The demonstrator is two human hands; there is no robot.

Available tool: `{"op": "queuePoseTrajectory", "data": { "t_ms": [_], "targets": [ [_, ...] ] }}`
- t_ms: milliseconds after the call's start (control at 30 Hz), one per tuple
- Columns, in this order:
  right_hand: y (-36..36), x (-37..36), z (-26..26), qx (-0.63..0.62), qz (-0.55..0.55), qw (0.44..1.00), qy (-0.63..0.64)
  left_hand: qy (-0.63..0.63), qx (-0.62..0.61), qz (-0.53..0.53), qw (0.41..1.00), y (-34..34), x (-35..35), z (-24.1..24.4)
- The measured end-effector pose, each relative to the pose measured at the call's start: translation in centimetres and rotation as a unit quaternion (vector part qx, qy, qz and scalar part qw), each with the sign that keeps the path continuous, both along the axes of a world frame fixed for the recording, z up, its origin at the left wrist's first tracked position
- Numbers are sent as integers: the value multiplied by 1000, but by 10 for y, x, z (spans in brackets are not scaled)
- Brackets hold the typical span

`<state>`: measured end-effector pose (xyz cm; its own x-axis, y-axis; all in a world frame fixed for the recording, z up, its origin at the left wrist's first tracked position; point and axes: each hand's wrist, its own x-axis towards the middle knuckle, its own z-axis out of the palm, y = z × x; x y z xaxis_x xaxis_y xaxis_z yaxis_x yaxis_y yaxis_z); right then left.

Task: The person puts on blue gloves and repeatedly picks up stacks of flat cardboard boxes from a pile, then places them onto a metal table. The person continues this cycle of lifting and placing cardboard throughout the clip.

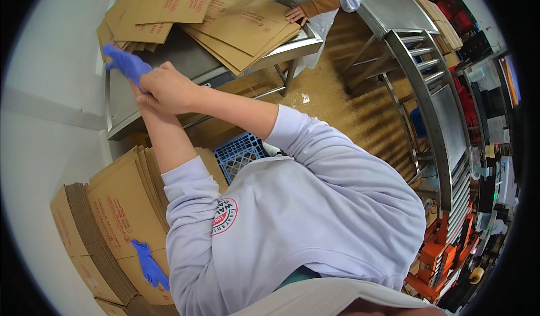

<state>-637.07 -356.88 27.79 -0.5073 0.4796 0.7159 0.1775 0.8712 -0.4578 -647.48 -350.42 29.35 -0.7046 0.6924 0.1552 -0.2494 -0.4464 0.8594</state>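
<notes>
A blue disposable glove (137, 72) covers my left hand (122, 61), whose finger positions are blurred. Bare, my right hand (166, 87) grips the glove's cuff at my left wrist. Both hands are above the near left part of a stainless steel table (126, 101). Beyond them, flattened cardboard boxes (249, 25) with red print lie fanned out in overlapping piles. A second blue glove (149, 265) rests on upright bundles of folded cardboard boxes (122, 215) at the lower left.
Across the table, a co-worker's hand (298, 15) with a brown sleeve cover touches the cardboard. A blue plastic crate (238, 155) is below the table's near side. To the right runs a roller conveyor (426, 63), with orange machinery (436, 261) farther down. A white wall (50, 105) bounds the left.
</notes>
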Motion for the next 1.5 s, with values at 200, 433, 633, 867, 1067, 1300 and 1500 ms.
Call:
{"op": "queuePoseTrajectory", "data": {
  "t_ms": [200, 433, 633, 867, 1067, 1300, 1500],
  "targets": [
    [-18, -5, -22, -9, 44, 998, -40, -178, 169, -78, 966, -12, -18, -34],
    [-11, 12, -9, -87, 246, 962, -84, -64, 112, 10, 992, -62, -41, -24],
    [15, 28, -67, -252, 235, 935, -87, 266, -156, 383, 871, -262, -100, -18],
    [-19, -4, -133, -438, 317, 817, -201, 458, -594, 494, 440, -581, -130, -78],
    [-123, -115, -95, -310, 391, 843, -199, 77, -441, 473, 759, -477, -132, -35],
    [-137, -99, -95, -463, 359, 807, -79, 261, -555, 193, 766, -391, -194, -96],
    [-103, -48, -13, -450, 245, 800, 313, 22, -214, -31, 976, -232, -79, -43]
  ]
}}
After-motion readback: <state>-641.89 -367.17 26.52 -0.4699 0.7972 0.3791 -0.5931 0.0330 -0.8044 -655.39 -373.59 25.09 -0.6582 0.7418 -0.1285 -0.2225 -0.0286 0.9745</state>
